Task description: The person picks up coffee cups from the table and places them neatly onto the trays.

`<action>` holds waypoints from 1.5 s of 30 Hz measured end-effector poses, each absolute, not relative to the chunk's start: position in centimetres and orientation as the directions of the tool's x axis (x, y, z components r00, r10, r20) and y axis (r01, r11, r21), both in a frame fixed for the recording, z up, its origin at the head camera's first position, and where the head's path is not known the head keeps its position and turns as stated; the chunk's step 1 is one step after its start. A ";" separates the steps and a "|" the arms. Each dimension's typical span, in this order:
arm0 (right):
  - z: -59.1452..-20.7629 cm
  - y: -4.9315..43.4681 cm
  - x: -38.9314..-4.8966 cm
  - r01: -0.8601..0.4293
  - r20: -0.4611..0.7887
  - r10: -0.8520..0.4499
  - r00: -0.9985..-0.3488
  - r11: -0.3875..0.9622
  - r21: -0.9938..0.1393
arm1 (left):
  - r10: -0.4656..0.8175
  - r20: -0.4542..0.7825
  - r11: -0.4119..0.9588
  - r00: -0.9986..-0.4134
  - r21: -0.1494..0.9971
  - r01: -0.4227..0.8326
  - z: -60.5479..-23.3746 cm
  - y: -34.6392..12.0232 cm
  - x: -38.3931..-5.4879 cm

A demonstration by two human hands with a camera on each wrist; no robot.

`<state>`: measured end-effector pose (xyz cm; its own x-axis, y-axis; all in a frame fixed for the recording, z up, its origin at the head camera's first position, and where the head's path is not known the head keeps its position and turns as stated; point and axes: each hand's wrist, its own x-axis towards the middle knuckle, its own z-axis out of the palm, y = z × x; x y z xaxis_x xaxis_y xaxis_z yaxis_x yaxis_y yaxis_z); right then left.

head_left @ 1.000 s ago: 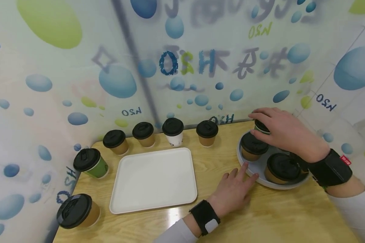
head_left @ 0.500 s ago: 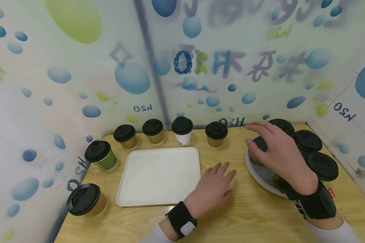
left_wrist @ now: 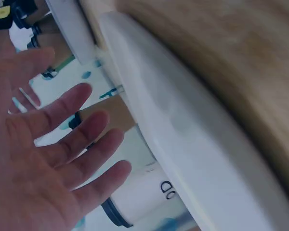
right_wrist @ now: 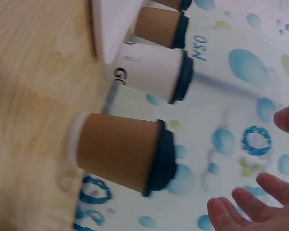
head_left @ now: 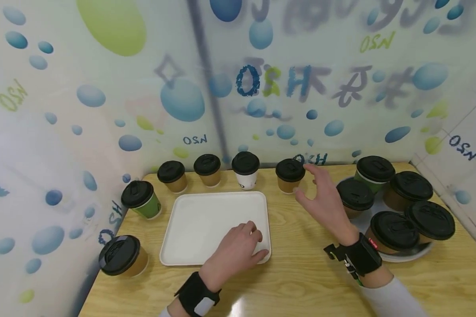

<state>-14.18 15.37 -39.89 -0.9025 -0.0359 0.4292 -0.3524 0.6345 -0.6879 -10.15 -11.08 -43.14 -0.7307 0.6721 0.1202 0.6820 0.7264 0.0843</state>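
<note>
My right hand reaches toward a brown paper cup with a black lid, thumb and fingers spread. In the head view its fingertips come right at the lid's right side; the right wrist view shows the same brown cup upright, with a gap between it and the fingers. My left hand hovers over the front right part of a white rectangular tray, holding nothing. Its fingers are spread and relaxed in the left wrist view, beside the tray's edge.
A white cup, two small brown cups and a green cup line the back and left, with a larger brown cup at front left. On the right, a round grey tray carries several lidded cups. A patterned wall backs the table.
My right hand has left the cups on the round tray and moved left to the brown cup. My left hand has moved left from beside the round tray to over the white tray.
</note>
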 end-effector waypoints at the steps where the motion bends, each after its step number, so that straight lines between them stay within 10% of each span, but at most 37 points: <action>1: -40.2 15.3 -14.6 -0.333 0.412 -0.025 -0.911 0.632 -0.699 | 0.677 0.108 0.723 -0.728 0.086 0.686 -43.3 -11.3 -10.1; 20: -44.7 14.5 -20.6 -0.083 0.198 0.159 -0.967 0.538 -0.839 | 0.721 -0.014 0.690 -0.693 0.098 0.717 -44.7 -12.0 -9.0; 45: -45.6 13.9 -21.7 -0.068 0.172 0.138 -0.975 0.553 -0.830 | 0.707 0.055 0.695 -0.705 0.129 0.707 -45.1 -12.1 -8.9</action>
